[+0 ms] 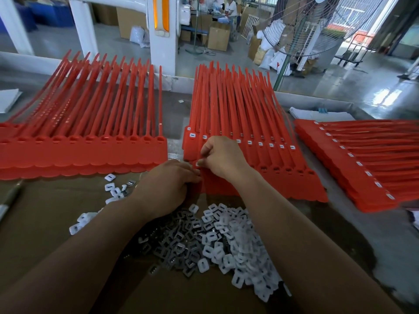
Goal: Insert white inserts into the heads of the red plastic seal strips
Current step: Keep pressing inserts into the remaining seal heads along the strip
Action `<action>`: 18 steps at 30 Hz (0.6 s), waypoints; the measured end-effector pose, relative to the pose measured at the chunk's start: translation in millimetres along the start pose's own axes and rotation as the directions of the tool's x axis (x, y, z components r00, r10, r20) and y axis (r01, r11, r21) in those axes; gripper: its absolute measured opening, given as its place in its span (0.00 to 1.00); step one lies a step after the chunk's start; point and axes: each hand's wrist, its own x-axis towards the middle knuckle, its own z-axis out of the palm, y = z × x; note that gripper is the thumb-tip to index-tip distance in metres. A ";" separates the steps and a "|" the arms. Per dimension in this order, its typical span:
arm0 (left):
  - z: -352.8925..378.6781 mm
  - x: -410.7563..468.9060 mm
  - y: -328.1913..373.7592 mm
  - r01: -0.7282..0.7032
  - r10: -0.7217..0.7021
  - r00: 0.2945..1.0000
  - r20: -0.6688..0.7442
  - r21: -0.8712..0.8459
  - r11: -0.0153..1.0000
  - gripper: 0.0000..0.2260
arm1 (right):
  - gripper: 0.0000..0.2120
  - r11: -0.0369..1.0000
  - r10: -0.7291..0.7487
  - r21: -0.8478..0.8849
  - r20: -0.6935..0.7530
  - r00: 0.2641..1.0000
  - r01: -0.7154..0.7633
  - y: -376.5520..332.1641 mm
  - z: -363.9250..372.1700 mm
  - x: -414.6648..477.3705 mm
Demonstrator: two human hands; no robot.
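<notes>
Red seal strips lie in three sheets: one at the left [86, 152] with bare heads, one in the middle [260, 175], and one at the right [367, 177] with white inserts in its heads. My right hand [223, 155] pinches a white insert [198, 163] against a head at the near left corner of the middle sheet. My left hand [167, 182] rests beside it with curled fingers touching the sheet's edge; what those fingers hold is hidden. A pile of white inserts [240, 241] lies on the cardboard between my forearms.
Grey metal clips [181, 239] are mixed into the pile. A few loose inserts [112, 186] lie to the left. A pen-like tool [10, 198] sits at the left edge. A standing fan [317, 26] and cardboard boxes [218, 36] are beyond the table.
</notes>
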 end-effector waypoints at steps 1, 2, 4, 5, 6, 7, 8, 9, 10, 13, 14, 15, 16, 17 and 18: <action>0.6 0.4 -0.5 0.004 -0.004 1.000 -0.007 0.002 1.000 0.18 | 0.05 1.000 -0.016 0.006 -0.012 1.000 0.016 0.2 0.5 -2.3; 1.2 0.7 -1.1 0.013 -0.013 1.000 -0.011 -0.003 1.000 0.18 | 0.05 1.000 -0.023 0.012 -0.017 1.000 0.023 0.5 0.1 -3.7; 2.3 1.1 -2.1 0.029 -0.030 1.000 -0.007 -0.019 0.999 0.19 | 0.08 0.999 -0.034 0.031 -0.002 0.999 0.034 1.9 -3.5 -6.2; 2.8 1.0 -2.5 0.032 -0.032 0.999 -0.004 -0.023 0.999 0.19 | 0.09 0.998 -0.043 0.050 0.026 0.999 0.042 2.4 -6.6 -8.5; 2.9 1.1 -2.9 0.033 -0.033 0.999 -0.002 -0.025 0.999 0.19 | 0.10 0.996 -0.058 0.069 0.062 0.996 0.053 2.8 -10.7 -11.7; 3.0 1.4 -2.9 0.035 -0.035 0.999 -0.002 -0.029 0.999 0.19 | 0.10 0.994 -0.076 0.082 0.100 0.992 0.068 3.2 -14.7 -15.2; 2.9 1.6 -3.1 0.038 -0.038 0.999 -0.002 -0.035 0.999 0.19 | 0.11 0.992 -0.100 0.086 0.132 0.986 0.089 3.6 -18.4 -18.9; 3.0 1.9 -2.9 0.041 -0.041 0.999 0.000 -0.040 0.998 0.19 | 0.11 0.990 -0.127 0.083 0.154 0.980 0.115 4.2 -21.5 -22.7; 3.3 2.1 -3.1 0.040 -0.040 0.999 0.002 -0.042 0.998 0.19 | 0.10 0.987 -0.154 0.075 0.166 0.974 0.143 4.9 -24.4 -26.8; 4.9 2.2 -5.0 0.040 -0.040 0.999 0.009 -0.040 0.998 0.19 | 0.05 0.977 -0.211 0.062 0.214 0.954 0.202 7.5 -32.6 -42.0; 5.8 2.3 -5.9 0.049 -0.048 0.999 0.017 -0.034 0.998 0.19 | 0.05 0.974 -0.226 0.066 0.245 0.943 0.216 8.8 -34.7 -47.5; 6.8 2.5 -6.9 0.061 -0.060 0.998 0.026 -0.026 0.998 0.20 | 0.05 0.971 -0.239 0.070 0.277 0.931 0.229 11.0 -36.2 -52.4; 7.8 2.8 -7.8 0.074 -0.073 0.997 0.030 -0.023 0.997 0.20 | 0.05 0.968 -0.250 0.069 0.305 0.919 0.240 13.0 -37.3 -56.8; 8.6 3.0 -8.2 0.085 -0.084 0.996 0.030 -0.024 0.996 0.19 | 0.06 0.966 -0.258 0.062 0.328 0.909 0.252 14.8 -37.7 -60.6; 9.1 3.3 -8.5 0.093 -0.092 0.995 0.031 -0.026 0.995 0.19 | 0.06 0.963 -0.265 0.054 0.346 0.900 0.263 16.1 -37.3 -63.6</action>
